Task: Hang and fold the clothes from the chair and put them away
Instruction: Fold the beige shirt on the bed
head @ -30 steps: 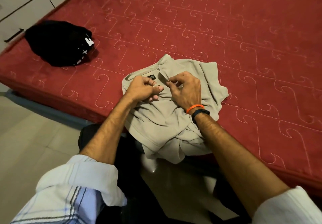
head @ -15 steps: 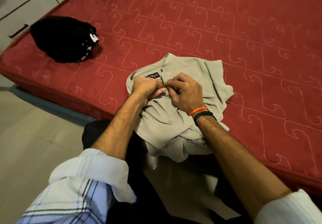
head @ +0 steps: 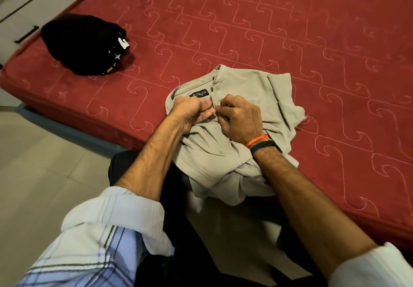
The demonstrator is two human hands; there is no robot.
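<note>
Beige shirt (head: 225,148) lies crumpled at the near edge of the red bed (head: 290,29), its hem spilling over the side. Both hands have closed in on the placket since a second ago: the left hand (head: 192,112) and right hand (head: 239,119) now pinch the fabric just below the collar button, grips clamped on cloth, seemingly fastening it before folding. A folded black garment (head: 82,45) sits well apart.

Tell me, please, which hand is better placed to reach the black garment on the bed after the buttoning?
Probably the left hand. The black garment lies far to the left on the red bed, on that hand's side. The right hand would have to cross over the beige shirt and the left arm.
</note>
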